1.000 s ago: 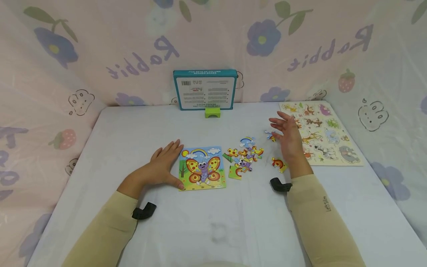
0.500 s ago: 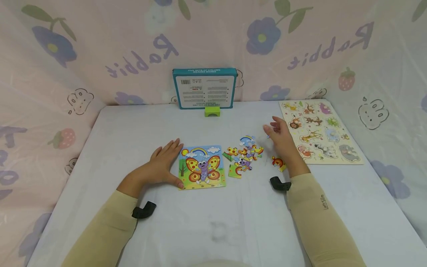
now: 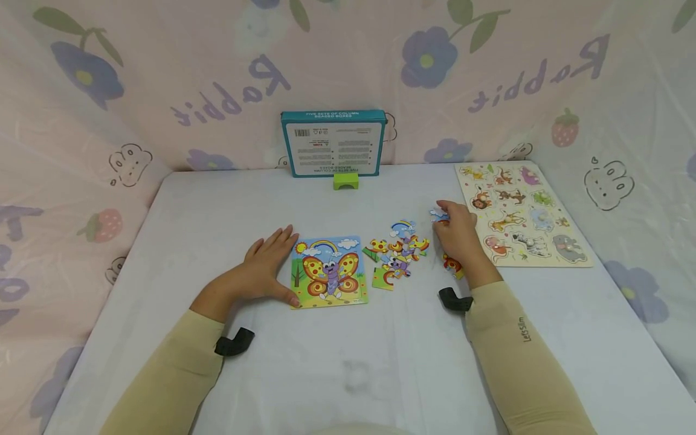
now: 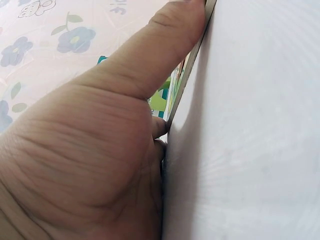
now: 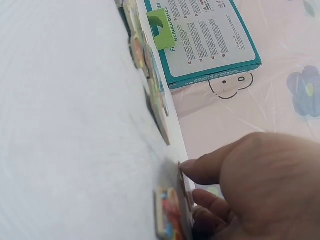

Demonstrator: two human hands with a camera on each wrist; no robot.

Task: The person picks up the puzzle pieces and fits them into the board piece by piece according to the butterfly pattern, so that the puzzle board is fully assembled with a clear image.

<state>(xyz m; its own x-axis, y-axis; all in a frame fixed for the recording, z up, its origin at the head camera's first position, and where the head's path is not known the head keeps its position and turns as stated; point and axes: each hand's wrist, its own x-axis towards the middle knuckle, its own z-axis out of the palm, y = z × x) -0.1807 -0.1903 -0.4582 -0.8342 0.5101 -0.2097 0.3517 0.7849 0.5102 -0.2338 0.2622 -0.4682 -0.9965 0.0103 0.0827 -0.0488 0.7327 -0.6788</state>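
My left hand (image 3: 266,270) rests at the left side of a square butterfly puzzle board (image 3: 328,281), fingers spread. Its thumb lies on the near left corner, and a fingertip touches the board's edge in the left wrist view. Right of the board lies a loose heap of butterfly jigsaw pieces (image 3: 399,266). Beyond the heap on the right, my right hand (image 3: 459,238) pinches a blue-and-red jigsaw piece (image 3: 439,214) between thumb and fingers, low at the table. Another red-and-yellow jigsaw piece (image 3: 452,266) lies under the wrist side of that hand, partly covered.
A wooden animal peg puzzle (image 3: 519,214) lies at the back right, close to my right hand. A teal-edged box (image 3: 334,145) stands at the back behind a green arch block (image 3: 345,181). Patterned cloth walls (image 3: 337,72) enclose the white table (image 3: 326,374).
My right hand has come down and toward me; its spread fingers have closed on the blue-and-red jigsaw piece. My left hand and the board have stayed in place.
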